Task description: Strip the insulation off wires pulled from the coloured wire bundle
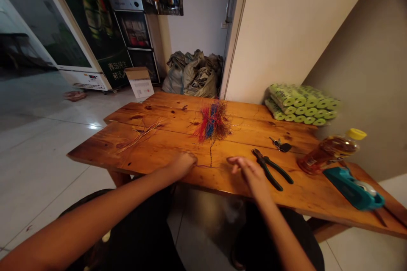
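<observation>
My left hand [184, 165] is closed at the table's near edge, pinching a thin reddish thread [202, 166]. That thread runs right to the lower end of a dark, beaded-looking cord [211, 152]. The cord leads up to a tangled bundle of red, blue and brown strands [213, 120] lying on the wooden table [178, 114]. My right hand [249, 170] hovers right of the cord, fingers loosely bent and apart, with nothing visible in them. Green-handled cutting pliers [271, 169] lie just right of it, jaws slightly spread. Several loose thin strands [140, 136] lie at the left.
On the right are keys [280, 145], a tilted-looking drink bottle with yellow cap [330, 152] and a teal tape dispenser [352, 188]. Green wrapped rolls [300, 103] are stacked by the wall. Beyond the table are grey sacks [193, 74] and a cardboard box [140, 82].
</observation>
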`<state>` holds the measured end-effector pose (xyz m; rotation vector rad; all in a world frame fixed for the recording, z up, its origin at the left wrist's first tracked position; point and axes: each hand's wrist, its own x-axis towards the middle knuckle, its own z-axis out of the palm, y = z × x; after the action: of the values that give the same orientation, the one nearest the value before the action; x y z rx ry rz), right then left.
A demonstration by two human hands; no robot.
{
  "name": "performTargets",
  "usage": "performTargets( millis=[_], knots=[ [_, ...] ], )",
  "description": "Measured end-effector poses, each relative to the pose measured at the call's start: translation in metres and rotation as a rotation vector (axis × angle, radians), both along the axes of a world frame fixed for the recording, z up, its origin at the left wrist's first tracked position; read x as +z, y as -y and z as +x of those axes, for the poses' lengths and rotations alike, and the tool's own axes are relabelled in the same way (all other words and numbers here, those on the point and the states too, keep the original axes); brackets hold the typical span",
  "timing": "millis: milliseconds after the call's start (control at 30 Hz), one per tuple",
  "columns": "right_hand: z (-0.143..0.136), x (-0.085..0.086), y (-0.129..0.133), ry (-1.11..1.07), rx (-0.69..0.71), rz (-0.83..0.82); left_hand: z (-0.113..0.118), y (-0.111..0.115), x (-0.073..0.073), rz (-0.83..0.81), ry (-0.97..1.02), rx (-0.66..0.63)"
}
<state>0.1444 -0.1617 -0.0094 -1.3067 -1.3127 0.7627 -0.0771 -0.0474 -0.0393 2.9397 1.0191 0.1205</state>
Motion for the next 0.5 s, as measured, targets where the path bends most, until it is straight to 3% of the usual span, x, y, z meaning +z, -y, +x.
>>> performTargets(
  millis=[100, 233, 367, 500],
  knots=[
    [-0.036, -0.011, 0.002, 0.459, 0.067, 0.119, 0.014, 0.019, -0.003, 0.005, 0.015, -0.019],
    [-0.046, -0.052, -0.003, 0.817, 0.023, 0.187, 0.02, 0.039, -0.012, 0.044, 0.019, 0.001],
    [-0.036, -0.079, -0.003, 0.973, 0.011, 0.222, 0.015, 0.052, -0.029, 0.125, 0.054, 0.007],
    [-0.036, -0.081, 0.0, 0.985, 0.023, 0.244, 0.011, 0.061, -0.04, 0.166, 0.168, 0.023]
  ],
)
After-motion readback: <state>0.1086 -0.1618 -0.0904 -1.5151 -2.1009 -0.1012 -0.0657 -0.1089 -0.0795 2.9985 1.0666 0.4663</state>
